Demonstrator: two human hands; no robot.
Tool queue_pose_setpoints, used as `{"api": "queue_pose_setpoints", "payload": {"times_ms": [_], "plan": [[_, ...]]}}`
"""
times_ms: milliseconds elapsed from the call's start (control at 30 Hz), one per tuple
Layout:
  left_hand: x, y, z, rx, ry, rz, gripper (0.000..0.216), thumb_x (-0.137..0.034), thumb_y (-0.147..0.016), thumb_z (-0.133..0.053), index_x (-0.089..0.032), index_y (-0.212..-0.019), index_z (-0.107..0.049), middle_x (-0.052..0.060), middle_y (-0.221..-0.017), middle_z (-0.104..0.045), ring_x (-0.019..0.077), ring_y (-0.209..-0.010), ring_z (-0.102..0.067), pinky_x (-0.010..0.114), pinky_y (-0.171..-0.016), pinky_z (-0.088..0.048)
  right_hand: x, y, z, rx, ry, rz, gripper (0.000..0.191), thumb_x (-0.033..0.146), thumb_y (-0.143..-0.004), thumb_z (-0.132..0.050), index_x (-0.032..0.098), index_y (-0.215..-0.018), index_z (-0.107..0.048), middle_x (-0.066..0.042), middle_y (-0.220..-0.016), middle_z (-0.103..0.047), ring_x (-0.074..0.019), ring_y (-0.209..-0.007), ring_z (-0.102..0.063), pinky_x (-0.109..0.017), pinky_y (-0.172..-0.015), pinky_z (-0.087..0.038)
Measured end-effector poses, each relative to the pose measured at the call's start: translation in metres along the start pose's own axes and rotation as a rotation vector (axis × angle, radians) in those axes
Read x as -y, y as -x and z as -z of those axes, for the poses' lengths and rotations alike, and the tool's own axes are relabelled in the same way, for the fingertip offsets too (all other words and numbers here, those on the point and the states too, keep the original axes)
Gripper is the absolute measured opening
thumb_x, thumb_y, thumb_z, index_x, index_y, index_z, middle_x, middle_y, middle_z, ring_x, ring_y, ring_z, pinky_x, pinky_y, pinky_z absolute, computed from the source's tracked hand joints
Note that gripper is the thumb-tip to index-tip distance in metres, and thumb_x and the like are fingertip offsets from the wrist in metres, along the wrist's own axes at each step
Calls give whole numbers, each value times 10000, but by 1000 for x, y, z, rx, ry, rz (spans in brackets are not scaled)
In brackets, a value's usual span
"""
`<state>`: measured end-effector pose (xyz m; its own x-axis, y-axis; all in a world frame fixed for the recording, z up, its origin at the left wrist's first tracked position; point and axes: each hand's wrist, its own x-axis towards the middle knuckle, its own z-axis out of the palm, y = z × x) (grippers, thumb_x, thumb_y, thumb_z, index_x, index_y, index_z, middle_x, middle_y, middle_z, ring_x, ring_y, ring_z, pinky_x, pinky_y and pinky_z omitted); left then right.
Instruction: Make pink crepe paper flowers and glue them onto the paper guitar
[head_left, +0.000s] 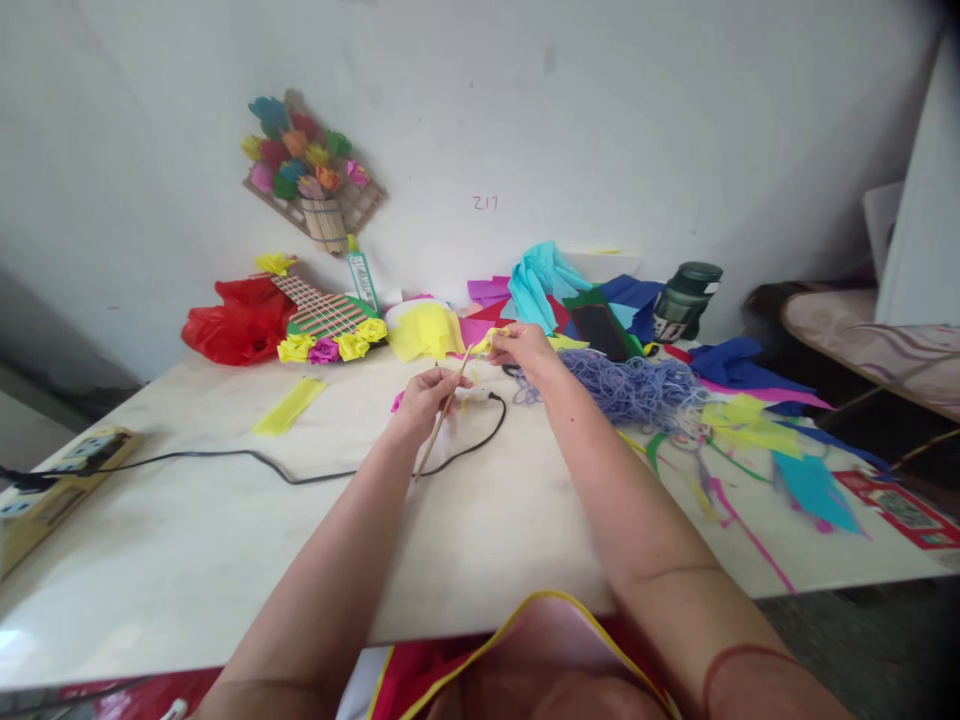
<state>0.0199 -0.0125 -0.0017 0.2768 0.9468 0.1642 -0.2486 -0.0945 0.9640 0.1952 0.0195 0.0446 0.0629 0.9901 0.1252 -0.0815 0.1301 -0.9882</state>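
Observation:
My left hand [427, 402] is closed around a thin wooden stick [433, 442], which slants with its lower end towards me. To the right of the stick's upper end, my right hand [519, 347] pinches a small strip of yellow crepe paper [489, 341]. The strip reaches close to the stick's tip; whether they touch I cannot tell. A bit of pink paper [397, 401] shows beside my left hand. Just beyond my hands lies a yellow crepe paper sheet [424, 331].
A black cord [300, 481] crosses the table from a power strip [67, 480]. At the right are tangled purple strings [630, 390], a phone [600, 331] and a dark green bottle [686, 300]. A stick guitar [326, 312] with paper flowers stands by the wall, near a red bag [240, 322].

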Motion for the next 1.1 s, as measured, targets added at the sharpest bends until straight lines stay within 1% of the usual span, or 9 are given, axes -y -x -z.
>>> {"api": "queue_pose_setpoints", "payload": {"times_ms": [133,300,567,733,800,867,933,1000,1100], "plan": [[4,-1,3,27,-25,24,282,-387,-673,-697,-121,-708,-613,26,-585,-622,49,-364,-411,201,-371,-258,0,1,-1,55,-33,32,115,69,-618,-671,150,-600,-591,21,-517,-610,-106,-512,-610,-212,-518,-523],[5,-1,5,45,-22,37,280,-385,-684,-687,-119,-734,-617,8,-538,-585,46,-352,-384,200,-361,-209,-3,2,-5,95,-30,86,132,63,-568,-674,152,-658,-637,27,-580,-640,-101,-563,-620,-236,-601,-540],[2,1,4,24,-10,72,296,-383,-665,-696,-108,-723,-605,-9,-507,-558,35,-336,-361,199,-362,-187,-5,-1,-7,143,83,125,153,71,-545,-642,137,-676,-686,7,-594,-658,-108,-568,-607,-269,-649,-530],[1,1,4,7,29,81,292,-366,-649,-704,-100,-721,-606,-16,-482,-537,33,-322,-357,198,-360,-188,1,4,-7,210,184,184,204,62,-536,-622,140,-701,-714,-16,-682,-694,-129,-663,-626,-287,-734,-515],[1,0,5,3,55,74,280,-349,-650,-701,-96,-720,-606,-16,-477,-533,33,-318,-357,196,-359,-193,5,8,-5,269,183,204,177,101,-562,-621,141,-703,-720,-31,-724,-703,-150,-723,-636,-302,-765,-511],[1,0,5,-2,81,77,267,-336,-654,-696,-94,-717,-602,-17,-474,-529,34,-312,-357,196,-352,-195,7,10,-4,352,121,207,151,183,-613,-622,142,-717,-724,-46,-766,-707,-172,-777,-641,-325,-783,-513],[2,-1,6,-6,108,93,254,-324,-661,-687,-93,-717,-599,-20,-471,-524,36,-307,-358,194,-342,-195,6,10,-3,399,52,198,191,282,-671,-614,141,-737,-725,-54,-786,-705,-182,-800,-643,-346,-789,-515],[3,-2,6,-4,139,110,239,-307,-661,-680,-90,-716,-599,-23,-463,-517,36,-302,-356,190,-333,-195,4,8,-3,378,72,217,229,337,-693,-623,140,-747,-726,-56,-779,-704,-180,-793,-643,-353,-797,-512],[1,-2,5,1,194,126,226,-277,-640,-683,-82,-716,-601,-27,-449,-506,37,-295,-353,181,-318,-192,-1,5,-5,301,206,309,181,298,-647,-689,151,-743,-728,-55,-800,-709,-173,-809,-641,-337,-822,-497]]}}
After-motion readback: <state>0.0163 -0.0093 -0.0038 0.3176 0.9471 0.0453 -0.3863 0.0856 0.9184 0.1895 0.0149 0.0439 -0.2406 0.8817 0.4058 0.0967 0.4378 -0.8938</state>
